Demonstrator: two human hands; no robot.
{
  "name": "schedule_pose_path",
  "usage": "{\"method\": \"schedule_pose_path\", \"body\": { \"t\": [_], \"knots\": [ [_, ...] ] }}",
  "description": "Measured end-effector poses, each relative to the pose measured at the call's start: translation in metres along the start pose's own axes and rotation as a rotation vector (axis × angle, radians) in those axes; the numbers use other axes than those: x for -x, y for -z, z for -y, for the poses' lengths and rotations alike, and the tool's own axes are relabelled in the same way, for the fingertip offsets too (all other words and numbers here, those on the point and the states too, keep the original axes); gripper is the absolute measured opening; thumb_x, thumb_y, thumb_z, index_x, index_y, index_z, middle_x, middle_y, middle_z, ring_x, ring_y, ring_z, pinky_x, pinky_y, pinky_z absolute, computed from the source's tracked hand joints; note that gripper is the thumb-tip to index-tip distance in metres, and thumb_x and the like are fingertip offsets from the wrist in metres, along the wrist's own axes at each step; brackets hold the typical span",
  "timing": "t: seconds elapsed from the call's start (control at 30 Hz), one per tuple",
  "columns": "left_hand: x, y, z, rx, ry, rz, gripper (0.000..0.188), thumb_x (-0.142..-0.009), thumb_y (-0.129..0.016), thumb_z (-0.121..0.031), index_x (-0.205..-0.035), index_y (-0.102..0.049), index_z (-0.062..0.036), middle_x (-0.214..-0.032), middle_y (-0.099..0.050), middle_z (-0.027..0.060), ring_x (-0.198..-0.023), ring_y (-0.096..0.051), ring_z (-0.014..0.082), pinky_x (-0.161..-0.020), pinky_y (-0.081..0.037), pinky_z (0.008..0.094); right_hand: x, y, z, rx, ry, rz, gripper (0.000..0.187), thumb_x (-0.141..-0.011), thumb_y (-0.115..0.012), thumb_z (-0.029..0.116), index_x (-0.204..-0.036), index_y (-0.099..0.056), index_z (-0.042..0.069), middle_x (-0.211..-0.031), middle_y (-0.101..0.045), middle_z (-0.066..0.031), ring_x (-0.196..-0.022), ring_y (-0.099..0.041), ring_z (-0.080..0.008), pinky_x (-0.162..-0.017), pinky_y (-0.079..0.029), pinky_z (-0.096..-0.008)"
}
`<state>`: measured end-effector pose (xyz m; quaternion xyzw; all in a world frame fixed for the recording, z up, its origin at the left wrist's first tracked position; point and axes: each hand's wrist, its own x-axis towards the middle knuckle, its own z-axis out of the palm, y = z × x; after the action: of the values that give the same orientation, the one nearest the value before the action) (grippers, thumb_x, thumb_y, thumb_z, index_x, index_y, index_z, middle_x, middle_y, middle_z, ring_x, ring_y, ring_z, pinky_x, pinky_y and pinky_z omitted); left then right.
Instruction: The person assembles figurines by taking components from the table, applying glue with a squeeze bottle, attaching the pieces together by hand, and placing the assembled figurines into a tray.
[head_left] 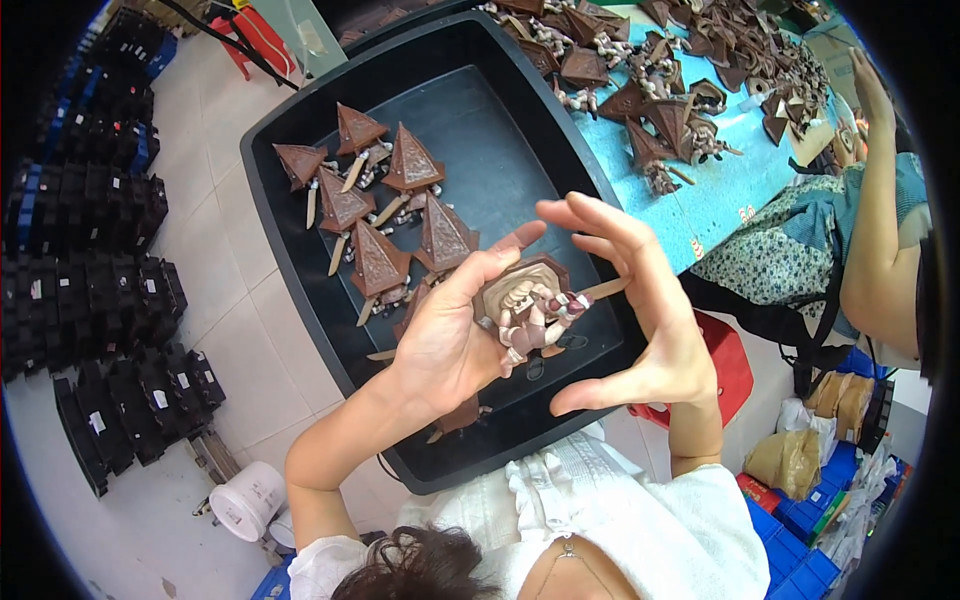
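Note:
My left hand (445,335) grips a small painted figurine (530,310) above the tray, its fingers underneath and mostly hidden. The figurine has a brown angular back piece, pale striped limbs and a tan blade pointing right. To its right, my right hand (655,330) is open, thumb and fingers spread in a curve around the blade's end; I cannot tell whether they touch. Similar figurines (380,262) with brown pointed pieces and tan blades lie in rows along the left half of the black tray (500,90).
A blue-topped table (640,215) at the back right carries many figurines and loose brown parts (700,45). A co-worker's arm (870,220) is at the right. Black bins (80,310) are stacked on the left, beside a white bucket (248,500). A red stool (725,365) stands right of the tray.

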<state>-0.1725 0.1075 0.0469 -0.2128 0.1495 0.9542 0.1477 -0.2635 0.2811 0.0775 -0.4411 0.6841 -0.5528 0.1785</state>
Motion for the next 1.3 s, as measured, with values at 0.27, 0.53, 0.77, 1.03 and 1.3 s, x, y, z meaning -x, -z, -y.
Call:
{"method": "schedule_pose_path", "body": {
  "t": [0.27,0.53,0.77,1.03,1.3],
  "knots": [
    [0.008,-0.008,0.013,-0.091,0.018,-0.017,0.042,-0.102,-0.042,-0.029,-0.137,-0.039,-0.0064,-0.111,-0.060,0.0095,-0.095,-0.065,0.0194,-0.073,-0.058,0.0311,0.015,-0.008,-0.005,-0.154,-0.030,-0.085,0.108,-0.050,-0.096,0.019,-0.137,-0.039,-0.009,-0.117,-0.061,-0.0216,-0.112,-0.060,-0.0272,-0.097,-0.046,-0.0381],
    [0.008,-0.008,0.021,-0.138,-0.010,0.064,0.046,-0.101,-0.038,-0.029,-0.141,-0.033,-0.0056,-0.118,-0.057,0.0106,-0.102,-0.061,0.0195,-0.072,-0.054,0.0303,0.015,0.000,-0.014,-0.118,0.030,-0.015,0.090,-0.059,-0.092,0.022,-0.133,-0.046,-0.002,-0.113,-0.065,-0.0154,-0.106,-0.065,-0.0244,-0.082,-0.057,-0.0331],
    [0.009,-0.007,0.028,-0.180,-0.003,0.055,0.050,-0.100,-0.041,-0.027,-0.144,-0.029,-0.0049,-0.127,-0.050,0.0125,-0.110,-0.056,0.0212,-0.091,-0.050,0.0370,0.034,-0.004,-0.023,-0.237,-0.026,-0.038,0.088,-0.057,-0.093,0.019,-0.128,-0.046,-0.006,-0.117,-0.060,-0.0200,-0.111,-0.061,-0.0283,-0.094,-0.049,-0.0377],
    [0.016,-0.012,0.022,-0.242,0.059,0.110,0.050,-0.101,-0.039,-0.025,-0.145,-0.026,-0.0037,-0.128,-0.050,0.0131,-0.110,-0.059,0.0227,-0.088,-0.053,0.0389,0.015,0.015,-0.009,-0.473,-0.235,0.039,0.045,-0.073,-0.072,-0.005,-0.117,-0.059,-0.009,-0.108,-0.067,-0.0171,-0.101,-0.067,-0.0231,-0.089,-0.052,-0.0327],
    [0.015,-0.012,0.022,-0.352,0.005,0.116,0.050,-0.102,-0.036,-0.027,-0.145,-0.027,-0.0042,-0.132,-0.048,0.0141,-0.112,-0.058,0.0230,-0.086,-0.052,0.0361,0.000,0.011,0.001,0.029,0.061,0.095,0.033,-0.073,-0.070,-0.009,-0.105,-0.061,-0.006,-0.090,-0.069,-0.0107,-0.084,-0.070,-0.0193,-0.075,-0.056,-0.0285]
  ]
}}
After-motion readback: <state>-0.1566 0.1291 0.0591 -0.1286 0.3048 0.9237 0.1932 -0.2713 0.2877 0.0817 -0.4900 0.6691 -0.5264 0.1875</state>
